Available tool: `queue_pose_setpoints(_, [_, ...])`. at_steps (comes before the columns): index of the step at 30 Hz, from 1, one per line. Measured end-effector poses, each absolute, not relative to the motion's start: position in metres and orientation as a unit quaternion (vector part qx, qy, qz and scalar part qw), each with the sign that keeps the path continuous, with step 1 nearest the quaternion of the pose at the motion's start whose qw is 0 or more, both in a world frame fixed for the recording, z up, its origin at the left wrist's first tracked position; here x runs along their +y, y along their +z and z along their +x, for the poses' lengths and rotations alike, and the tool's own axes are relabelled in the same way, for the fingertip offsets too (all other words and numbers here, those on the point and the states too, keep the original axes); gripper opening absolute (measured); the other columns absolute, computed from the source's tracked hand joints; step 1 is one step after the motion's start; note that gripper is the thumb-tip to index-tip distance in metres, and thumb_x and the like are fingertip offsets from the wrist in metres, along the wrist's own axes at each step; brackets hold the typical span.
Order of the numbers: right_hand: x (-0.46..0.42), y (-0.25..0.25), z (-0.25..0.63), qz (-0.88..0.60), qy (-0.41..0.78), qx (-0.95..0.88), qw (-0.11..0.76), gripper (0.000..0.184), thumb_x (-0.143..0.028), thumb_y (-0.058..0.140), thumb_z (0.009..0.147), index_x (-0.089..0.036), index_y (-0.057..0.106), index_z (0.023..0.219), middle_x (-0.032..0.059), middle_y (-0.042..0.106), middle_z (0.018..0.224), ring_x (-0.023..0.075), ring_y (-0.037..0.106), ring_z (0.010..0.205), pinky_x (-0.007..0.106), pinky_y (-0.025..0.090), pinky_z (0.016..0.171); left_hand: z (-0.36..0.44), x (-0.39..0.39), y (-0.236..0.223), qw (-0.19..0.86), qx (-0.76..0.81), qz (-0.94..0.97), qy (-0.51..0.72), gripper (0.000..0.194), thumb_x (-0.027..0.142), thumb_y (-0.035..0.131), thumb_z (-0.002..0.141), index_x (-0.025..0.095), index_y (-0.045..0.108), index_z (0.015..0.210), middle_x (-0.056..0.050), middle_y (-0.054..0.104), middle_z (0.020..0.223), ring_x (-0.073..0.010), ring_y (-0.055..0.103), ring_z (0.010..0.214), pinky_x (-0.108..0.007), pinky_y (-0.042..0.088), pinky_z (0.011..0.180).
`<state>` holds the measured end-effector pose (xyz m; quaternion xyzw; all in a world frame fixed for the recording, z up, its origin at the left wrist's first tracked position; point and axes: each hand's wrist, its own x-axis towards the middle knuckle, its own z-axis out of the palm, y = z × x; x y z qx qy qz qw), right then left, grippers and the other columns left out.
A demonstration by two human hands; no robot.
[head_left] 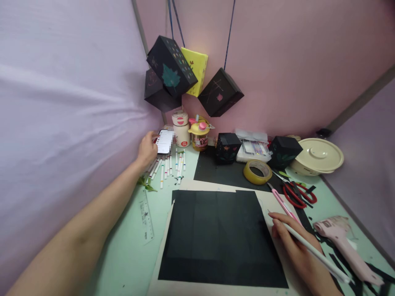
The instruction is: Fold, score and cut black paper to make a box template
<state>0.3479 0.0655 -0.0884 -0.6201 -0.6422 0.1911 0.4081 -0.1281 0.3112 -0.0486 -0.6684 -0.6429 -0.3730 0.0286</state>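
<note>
My left hand (148,149) reaches to the back left, its fingers closed at the left edge of a phone (165,142) with a lit screen. The phone leans upright beside a white bottle (181,133). In my right hand (300,250) is a slim white pen (317,255), its tip pointing up and left. That hand rests by the right edge of a black paper sheet (222,238), which lies flat on larger white paper (154,283). A pink craft knife (284,204) lies just beyond my right fingers.
Several markers (166,168) and a clear ruler (145,218) lie left. Tape (257,172), red-handled scissors (296,195), a lidded bowl (317,156) and a glue gun (345,244) stand or lie right. Black boxes (173,68) hang above; another black box (227,148) stands at the back.
</note>
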Motion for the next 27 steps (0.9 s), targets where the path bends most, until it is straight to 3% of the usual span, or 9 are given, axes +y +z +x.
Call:
queue_pose_setpoints(6, [0.067,-0.086,0.348,-0.620,0.184,-0.639,0.415,0.027,-0.045,0.056,0.089,-0.023,0.071,0.097,0.0004,0.067,0.067,0.0151,0.064,0.058,0.022,0.052,0.056,-0.133,0.359,-0.041,-0.007,-0.662,-0.669,-0.338,0.063,0.009,0.041,0.073,0.014,0.049,0.135,-0.012,0.069,0.121,-0.0316,0.060,0.116,-0.045,0.047,0.097])
queue_pose_setpoints(19, [0.066,-0.091,0.351,-0.630,0.193,-0.640,0.395,0.029,-0.045,0.055,0.090,-0.023,0.070,0.099,-0.0003,0.066,0.067,0.0143,0.064,0.058,0.020,0.051,0.056,-0.134,0.370,-0.046,-0.003,-0.645,-0.680,-0.350,0.062,0.006,0.042,0.070,0.017,0.053,0.130,-0.010,0.072,0.114,-0.0311,0.059,0.119,-0.046,0.045,0.101])
queue_pose_setpoints(27, [0.066,-0.089,0.348,-0.620,0.196,-0.643,0.405,0.027,-0.044,0.055,0.090,-0.023,0.070,0.099,-0.0007,0.065,0.066,0.0139,0.062,0.058,0.021,0.050,0.056,-0.129,0.335,-0.038,0.012,-0.624,-0.657,-0.423,0.061,0.005,0.041,0.072,0.014,0.050,0.131,-0.009,0.071,0.115,-0.0235,0.062,0.114,-0.038,0.046,0.101])
